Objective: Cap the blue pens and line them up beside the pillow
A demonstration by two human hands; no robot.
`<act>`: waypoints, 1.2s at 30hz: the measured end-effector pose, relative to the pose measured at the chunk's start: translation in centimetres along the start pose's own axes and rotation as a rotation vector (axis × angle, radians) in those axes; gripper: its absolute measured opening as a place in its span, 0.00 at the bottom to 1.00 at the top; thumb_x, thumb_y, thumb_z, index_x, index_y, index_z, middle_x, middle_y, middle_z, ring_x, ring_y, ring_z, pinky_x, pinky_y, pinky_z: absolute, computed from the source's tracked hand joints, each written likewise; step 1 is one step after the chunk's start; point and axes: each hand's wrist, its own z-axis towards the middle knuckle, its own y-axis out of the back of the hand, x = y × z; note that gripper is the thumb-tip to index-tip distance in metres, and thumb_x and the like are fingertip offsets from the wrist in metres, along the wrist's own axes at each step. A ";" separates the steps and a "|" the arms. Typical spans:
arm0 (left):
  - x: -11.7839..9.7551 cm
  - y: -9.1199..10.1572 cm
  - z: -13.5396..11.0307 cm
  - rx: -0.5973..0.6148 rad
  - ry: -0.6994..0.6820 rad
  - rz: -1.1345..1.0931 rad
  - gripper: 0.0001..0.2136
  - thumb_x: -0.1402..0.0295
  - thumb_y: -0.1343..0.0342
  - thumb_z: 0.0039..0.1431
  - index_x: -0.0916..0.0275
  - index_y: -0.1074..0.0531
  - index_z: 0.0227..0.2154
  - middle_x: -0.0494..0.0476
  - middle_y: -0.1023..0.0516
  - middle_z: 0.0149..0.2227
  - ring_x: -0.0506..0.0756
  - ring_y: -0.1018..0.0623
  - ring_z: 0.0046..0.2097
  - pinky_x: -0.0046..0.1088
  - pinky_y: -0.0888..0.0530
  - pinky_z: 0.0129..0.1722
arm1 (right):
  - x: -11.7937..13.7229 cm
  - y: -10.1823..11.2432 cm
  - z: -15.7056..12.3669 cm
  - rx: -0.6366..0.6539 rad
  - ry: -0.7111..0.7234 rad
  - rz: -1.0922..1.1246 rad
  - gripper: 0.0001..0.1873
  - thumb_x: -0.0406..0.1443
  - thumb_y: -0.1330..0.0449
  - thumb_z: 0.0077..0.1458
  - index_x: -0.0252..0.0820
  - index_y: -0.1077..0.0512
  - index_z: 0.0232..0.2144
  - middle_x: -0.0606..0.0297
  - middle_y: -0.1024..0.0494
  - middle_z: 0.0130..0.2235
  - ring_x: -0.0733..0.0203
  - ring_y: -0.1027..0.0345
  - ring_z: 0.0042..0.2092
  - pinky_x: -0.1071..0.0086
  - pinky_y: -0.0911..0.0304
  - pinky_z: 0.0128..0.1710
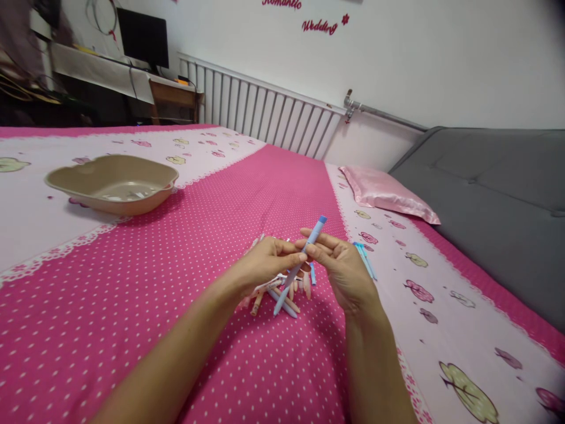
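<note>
Between my two hands is a light blue-violet pen with a darker blue end, tilted with that end up and away. My left hand pinches it near the middle with thumb and fingertips. Thumb and fingers of my right hand close on it just above that spot. Below lies a loose pile of pens, mostly pink, peach and pale blue, partly hidden by my hands. To the right of my right hand, a small group of light blue pens lies side by side on the bed.
A beige plastic basin sits at the left on the pink dotted bedspread. A pink satin pillow rests by the grey headboard. Behind the bed are a white radiator and a desk with a monitor.
</note>
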 end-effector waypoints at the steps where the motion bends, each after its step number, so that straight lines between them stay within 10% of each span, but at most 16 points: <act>1: 0.0 0.0 0.0 -0.020 0.002 0.012 0.14 0.59 0.45 0.54 0.66 0.25 0.28 0.58 0.22 0.28 0.54 0.22 0.32 0.33 0.26 0.36 | 0.0 0.0 0.0 -0.003 0.000 -0.007 0.18 0.38 0.31 0.40 0.43 0.23 0.37 0.62 0.19 0.33 0.60 0.26 0.36 0.62 0.33 0.42; 27: -0.8 0.2 0.4 -0.468 -0.041 -0.016 0.12 0.62 0.36 0.41 0.67 0.25 0.26 0.56 0.22 0.26 0.50 0.26 0.28 0.27 0.31 0.31 | -0.2 -0.7 -0.1 -0.019 0.101 -0.055 0.18 0.38 0.34 0.46 0.44 0.27 0.41 0.60 0.22 0.45 0.58 0.29 0.48 0.61 0.37 0.51; 36: -1.5 0.5 0.3 -0.641 -0.111 -0.149 0.16 0.61 0.33 0.36 0.67 0.28 0.25 0.52 0.25 0.23 0.49 0.27 0.25 0.26 0.31 0.29 | -1.3 -1.3 0.1 0.106 -0.031 -0.143 0.16 0.37 0.32 0.41 0.41 0.30 0.35 0.64 0.23 0.34 0.62 0.28 0.37 0.66 0.33 0.40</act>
